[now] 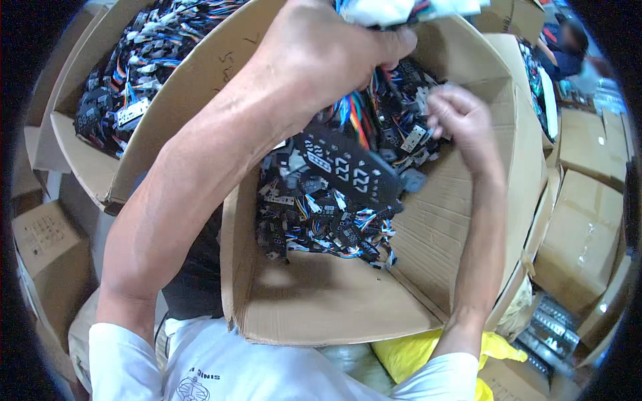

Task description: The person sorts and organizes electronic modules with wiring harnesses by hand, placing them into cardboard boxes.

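My left hand [341,50] is closed around a bundle of wires with white connectors [408,10] at the top edge of the view. Coloured wires [354,117] run down below that hand. Under them a black display panel with white digit segments [348,170] hangs tilted over the open cardboard box [321,314]; where its wires end is hidden. To the right, my right hand [461,120] is blurred, its fingers curled together over the box's contents. What they pinch, if anything, I cannot make out. Inside the box lies a heap of small black display boards with wires [334,227].
At the upper left another cardboard box [87,154] holds a heap of wired boards [147,60]. Closed cartons [578,227] stand on the right, near metal-looking parts [552,327]. A yellow bag [408,354] lies by the box's near edge. Another person [565,47] is at the far right.
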`<action>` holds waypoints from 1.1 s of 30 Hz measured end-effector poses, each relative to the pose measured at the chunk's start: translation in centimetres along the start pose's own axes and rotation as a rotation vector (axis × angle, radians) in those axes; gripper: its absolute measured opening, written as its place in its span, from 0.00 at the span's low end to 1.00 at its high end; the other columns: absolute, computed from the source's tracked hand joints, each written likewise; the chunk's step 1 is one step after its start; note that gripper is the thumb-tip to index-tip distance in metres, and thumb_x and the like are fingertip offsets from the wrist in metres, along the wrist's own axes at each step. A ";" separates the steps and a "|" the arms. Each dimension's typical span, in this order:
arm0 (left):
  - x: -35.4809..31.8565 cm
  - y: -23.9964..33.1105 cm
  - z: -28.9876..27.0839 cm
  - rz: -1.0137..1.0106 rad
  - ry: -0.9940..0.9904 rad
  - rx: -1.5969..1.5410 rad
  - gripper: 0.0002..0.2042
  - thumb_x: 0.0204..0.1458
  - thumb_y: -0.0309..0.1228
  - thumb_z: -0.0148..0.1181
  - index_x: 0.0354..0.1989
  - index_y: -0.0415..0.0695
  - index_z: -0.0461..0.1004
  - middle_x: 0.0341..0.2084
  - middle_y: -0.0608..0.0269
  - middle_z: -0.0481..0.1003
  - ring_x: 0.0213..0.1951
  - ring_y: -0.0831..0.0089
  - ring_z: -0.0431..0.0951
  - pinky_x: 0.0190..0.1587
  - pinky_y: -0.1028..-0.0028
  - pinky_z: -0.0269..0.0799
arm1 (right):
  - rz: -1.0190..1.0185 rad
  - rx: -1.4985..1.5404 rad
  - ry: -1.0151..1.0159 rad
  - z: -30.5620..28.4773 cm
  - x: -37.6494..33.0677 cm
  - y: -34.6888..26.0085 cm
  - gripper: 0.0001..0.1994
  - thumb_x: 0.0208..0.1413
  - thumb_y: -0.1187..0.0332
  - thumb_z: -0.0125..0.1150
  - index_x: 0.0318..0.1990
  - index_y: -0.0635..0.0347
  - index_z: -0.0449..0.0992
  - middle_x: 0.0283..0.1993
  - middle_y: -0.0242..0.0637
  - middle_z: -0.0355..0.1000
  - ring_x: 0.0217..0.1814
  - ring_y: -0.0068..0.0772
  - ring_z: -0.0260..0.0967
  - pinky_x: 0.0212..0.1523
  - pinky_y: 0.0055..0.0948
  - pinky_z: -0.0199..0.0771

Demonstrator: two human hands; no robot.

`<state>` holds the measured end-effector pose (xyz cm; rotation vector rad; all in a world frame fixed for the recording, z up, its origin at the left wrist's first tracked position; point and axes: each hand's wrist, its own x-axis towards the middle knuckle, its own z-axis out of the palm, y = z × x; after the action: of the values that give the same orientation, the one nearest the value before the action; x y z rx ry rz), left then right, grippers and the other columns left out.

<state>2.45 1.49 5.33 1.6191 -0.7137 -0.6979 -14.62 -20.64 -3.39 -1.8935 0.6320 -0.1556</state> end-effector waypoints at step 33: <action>0.9 -4.0 1.7 0.110 0.119 -0.066 0.09 0.56 0.35 0.71 0.32 0.41 0.83 0.21 0.70 0.79 0.21 0.84 0.72 0.24 0.77 0.68 | 0.342 -0.168 0.003 -3.2 -7.2 2.5 0.15 0.70 0.60 0.55 0.37 0.62 0.80 0.21 0.24 0.66 0.21 0.16 0.61 0.23 0.21 0.60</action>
<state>2.02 0.27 1.10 1.5357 -0.6807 -0.5355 -22.89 -20.46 -3.03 -1.9122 0.9844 0.1188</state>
